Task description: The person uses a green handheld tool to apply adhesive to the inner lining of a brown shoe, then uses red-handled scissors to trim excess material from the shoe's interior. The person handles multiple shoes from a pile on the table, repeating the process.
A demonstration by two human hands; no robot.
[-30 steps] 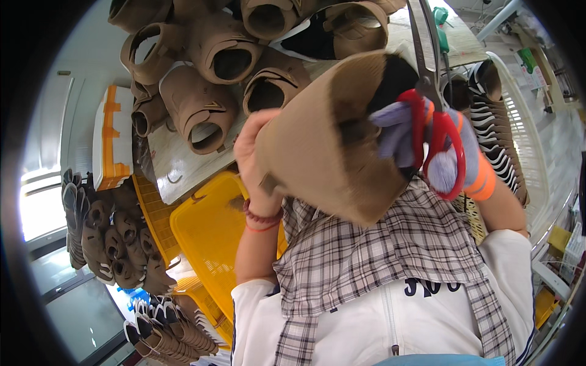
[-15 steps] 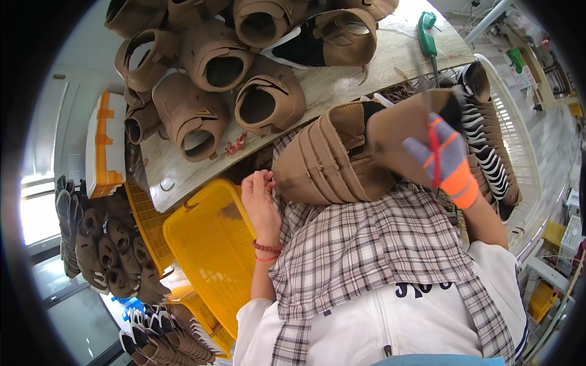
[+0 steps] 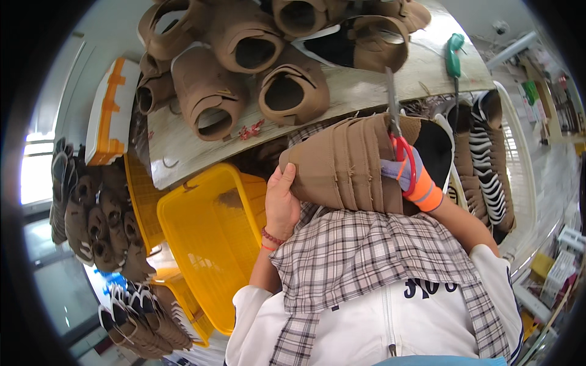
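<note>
A nested stack of brown shoe uppers (image 3: 336, 168) lies on its side across my lap, on a plaid cloth (image 3: 372, 256). My left hand (image 3: 282, 201) is closed on the stack's toe end, thumb on top, with its other fingers mostly hidden. In a grey and orange glove, my right hand (image 3: 418, 183) is closed round red-handled scissors (image 3: 410, 160), their blades pointing up toward the table. The gloved fingers also rest against the open end of the stack, where a black lining (image 3: 436, 146) shows.
Several brown uppers (image 3: 210, 91) stand on the wooden table (image 3: 360, 91), with a green-handled tool (image 3: 453, 58) at its far right. A yellow basket (image 3: 207, 244) is left of my lap. More uppers (image 3: 488, 165) fill a white basket (image 3: 519, 165) on the right.
My right hand has set the upper it carried onto the stack and moved down and left with the scissors. My left hand has taken hold of the toe end.
</note>
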